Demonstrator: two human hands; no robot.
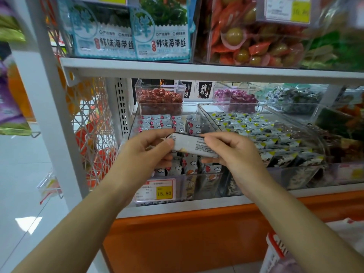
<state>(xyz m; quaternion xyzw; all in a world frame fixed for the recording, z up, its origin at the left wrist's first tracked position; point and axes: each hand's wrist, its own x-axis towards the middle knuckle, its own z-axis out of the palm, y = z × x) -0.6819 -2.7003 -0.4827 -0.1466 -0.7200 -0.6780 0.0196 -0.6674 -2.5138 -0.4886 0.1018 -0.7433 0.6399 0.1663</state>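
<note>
Head view: left hand [151,149] and right hand [234,149] each pinch one end of a small white snack packet [192,145] between thumb and curled fingers, holding it just above the clear bin [204,181] bearing the yellow price tag [155,190].

Both arms outstretched; left hand [150,149], right hand [235,151] pinching

Quick tally: one left hand [149,149] and one right hand [235,149], with one packet [194,144] between them. Two seaweed bags [106,38] on the upper shelf [197,70]. Three back tubs [159,89] of sweets: red, purple and bluish. Two front tubs [136,119], with way too many loose packets inside to count. Two price tags [164,193] are clear enough to count.
</note>
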